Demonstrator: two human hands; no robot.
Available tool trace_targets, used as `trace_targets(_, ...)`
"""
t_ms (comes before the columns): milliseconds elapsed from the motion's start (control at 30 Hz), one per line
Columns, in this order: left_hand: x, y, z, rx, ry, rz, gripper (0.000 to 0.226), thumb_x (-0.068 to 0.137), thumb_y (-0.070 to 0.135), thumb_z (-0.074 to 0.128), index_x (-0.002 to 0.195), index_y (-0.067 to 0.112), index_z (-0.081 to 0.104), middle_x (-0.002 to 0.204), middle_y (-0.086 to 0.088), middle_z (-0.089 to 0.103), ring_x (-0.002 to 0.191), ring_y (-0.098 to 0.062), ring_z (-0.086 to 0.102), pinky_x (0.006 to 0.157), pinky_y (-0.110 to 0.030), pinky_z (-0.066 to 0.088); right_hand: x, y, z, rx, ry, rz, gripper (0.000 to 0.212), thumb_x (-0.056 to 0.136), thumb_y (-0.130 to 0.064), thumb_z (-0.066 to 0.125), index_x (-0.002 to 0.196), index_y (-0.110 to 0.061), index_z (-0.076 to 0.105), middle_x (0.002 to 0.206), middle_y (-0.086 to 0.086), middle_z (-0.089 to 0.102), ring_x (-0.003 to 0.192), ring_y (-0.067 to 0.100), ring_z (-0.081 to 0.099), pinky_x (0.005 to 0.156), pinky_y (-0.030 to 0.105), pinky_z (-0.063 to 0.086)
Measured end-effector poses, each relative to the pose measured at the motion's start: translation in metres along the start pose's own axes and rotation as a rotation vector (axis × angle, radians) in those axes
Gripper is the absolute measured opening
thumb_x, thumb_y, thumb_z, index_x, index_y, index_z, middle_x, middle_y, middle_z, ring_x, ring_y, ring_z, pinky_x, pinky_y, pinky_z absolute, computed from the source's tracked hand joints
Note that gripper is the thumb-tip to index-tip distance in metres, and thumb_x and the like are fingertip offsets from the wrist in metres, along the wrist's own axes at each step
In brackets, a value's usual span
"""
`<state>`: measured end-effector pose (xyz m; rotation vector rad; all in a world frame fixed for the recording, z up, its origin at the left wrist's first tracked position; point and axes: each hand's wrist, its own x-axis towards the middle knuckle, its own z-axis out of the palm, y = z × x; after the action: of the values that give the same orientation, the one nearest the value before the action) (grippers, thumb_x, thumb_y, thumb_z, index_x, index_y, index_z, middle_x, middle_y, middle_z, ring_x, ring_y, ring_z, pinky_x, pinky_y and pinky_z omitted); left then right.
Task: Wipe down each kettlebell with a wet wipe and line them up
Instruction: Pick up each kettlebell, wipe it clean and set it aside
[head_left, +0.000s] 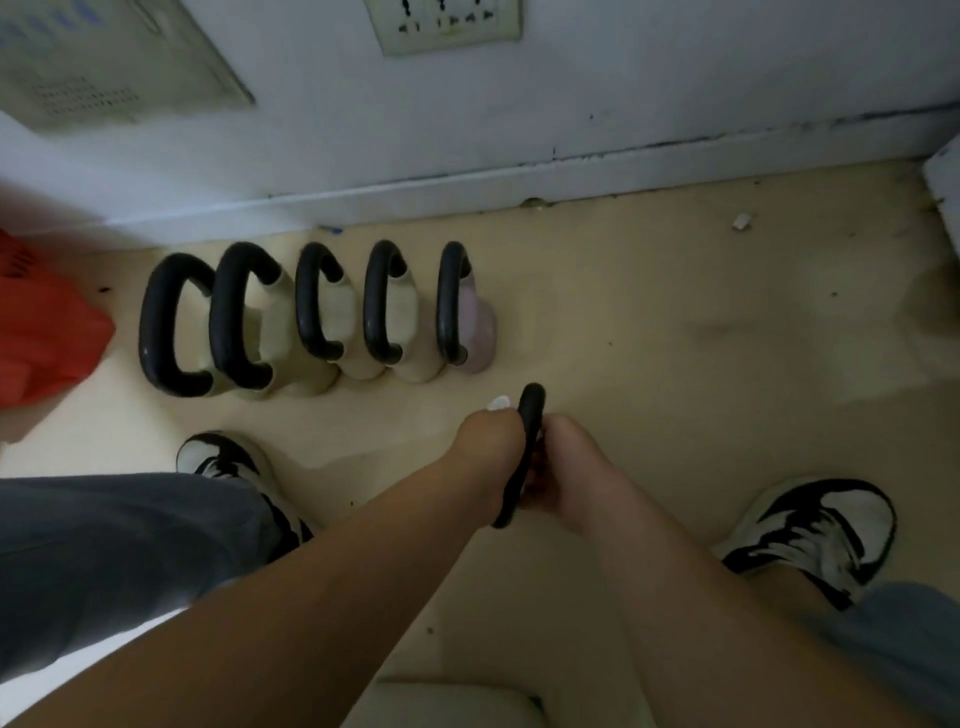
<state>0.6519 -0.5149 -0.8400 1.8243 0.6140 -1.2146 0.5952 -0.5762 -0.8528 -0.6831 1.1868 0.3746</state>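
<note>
Several kettlebells (322, 322) with black handles stand in a row on the floor by the wall; most have cream bodies, and the rightmost one (475, 327) is pale pink. In front of the row, both my hands are on the black handle of another kettlebell (531, 410), whose body is hidden under my hands and arms. My left hand (485, 441) pinches a white wet wipe (498, 402) against the left side of the handle. My right hand (566, 467) grips the handle from the right.
A red bag (47, 332) lies at the left, next to the row. My shoes (228, 460) (815, 530) stand on either side of my hands. The white wall and skirting (467, 187) run behind the row. A pale object (447, 704) sits at the bottom edge.
</note>
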Motion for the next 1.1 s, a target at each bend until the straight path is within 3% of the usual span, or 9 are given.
trace_targets(100,-0.005,0.015,0.020,-0.053,-0.011,-0.142,0.057,0.099,0.059,0.038,0.097,0.007,0.062,0.101,-0.012,0.065,0.095,-0.028,0.059,0.097,-0.037,0.039,-0.001,-0.020,-0.012,0.027,0.051,0.012,0.033,0.083,-0.026,0.053,0.092,-0.001,0.072,0.082,0.016,0.072,0.077,0.031,0.068,0.074,0.035,0.052)
trace_targets(167,-0.003,0.033,0.035,-0.031,-0.036,-0.153,0.052,0.102,0.048,0.036,0.085,0.005,0.060,0.097,-0.013,0.064,0.100,-0.028,0.058,0.111,-0.042,0.035,-0.004,-0.033,-0.025,0.040,0.074,-0.031,0.029,0.084,-0.024,0.050,0.085,-0.001,0.067,0.070,0.013,0.068,0.059,0.025,0.066,0.058,0.025,0.050)
trace_targets(300,-0.013,0.072,0.067,0.016,-0.111,-0.072,0.068,0.103,0.043,0.038,0.050,0.007,0.062,0.065,-0.010,0.062,0.083,-0.025,0.057,0.103,-0.034,0.036,-0.001,-0.063,-0.050,0.175,0.106,-0.197,0.032,0.094,-0.021,0.042,0.066,-0.012,0.056,0.043,0.003,0.054,0.038,0.019,0.052,0.043,0.018,0.038)
trace_targets(500,-0.016,0.122,0.109,-0.049,-0.190,0.109,0.045,0.104,0.038,0.030,0.112,0.005,0.059,0.111,-0.020,0.058,0.102,-0.035,0.055,0.107,-0.055,0.032,-0.012,-0.123,-0.069,0.157,0.186,-0.377,0.031,0.096,-0.025,0.045,0.080,-0.010,0.067,0.061,0.007,0.065,0.066,0.028,0.062,0.060,0.029,0.046)
trace_targets(633,0.007,0.137,0.129,-0.097,-0.177,0.108,0.060,0.099,0.017,0.029,0.154,0.039,0.022,0.139,-0.012,0.052,0.116,-0.038,0.057,0.105,-0.065,0.036,-0.014,-0.142,-0.074,0.042,0.240,-0.445,0.034,0.095,-0.023,0.048,0.076,-0.006,0.070,0.071,0.014,0.070,0.072,0.032,0.068,0.076,0.042,0.055)
trace_targets(733,0.009,0.139,0.128,-0.073,-0.227,0.174,0.075,0.096,0.005,0.028,0.154,0.049,0.007,0.140,-0.006,0.054,0.108,-0.032,0.061,0.102,-0.061,0.041,-0.007,-0.144,-0.069,0.052,0.275,-0.386,0.027,0.087,-0.023,0.049,0.082,-0.009,0.071,0.069,0.011,0.072,0.082,0.034,0.072,0.092,0.051,0.056)
trace_targets(900,-0.011,0.137,0.113,0.022,-0.215,0.221,0.030,0.108,0.029,0.030,0.132,0.028,0.048,0.092,-0.002,0.059,0.067,-0.018,0.055,0.056,-0.027,0.054,-0.009,-0.143,-0.067,-0.006,0.323,-0.399,0.026,0.088,-0.022,0.050,0.095,-0.009,0.072,0.090,0.012,0.076,0.079,0.027,0.071,0.070,0.035,0.057)
trace_targets(1033,-0.012,0.132,0.088,0.056,-0.197,0.283,0.026,0.107,0.022,0.035,0.119,0.010,0.053,0.105,-0.014,0.062,0.087,-0.023,0.060,0.091,-0.039,0.054,-0.014,-0.141,-0.059,-0.137,0.516,-0.474,0.026,0.098,-0.029,0.050,0.098,-0.009,0.065,0.092,0.009,0.069,0.073,0.022,0.063,0.056,0.030,0.046)
trace_targets(1100,-0.011,0.125,0.067,0.084,-0.171,0.282,0.031,0.107,0.027,0.037,0.111,0.004,0.058,0.101,-0.013,0.063,0.089,-0.026,0.062,0.094,-0.041,0.053,-0.011,-0.137,-0.045,-0.337,0.719,-0.633,0.034,0.095,-0.031,0.049,0.119,-0.010,0.060,0.112,0.010,0.065,0.093,0.028,0.064,0.072,0.038,0.055)
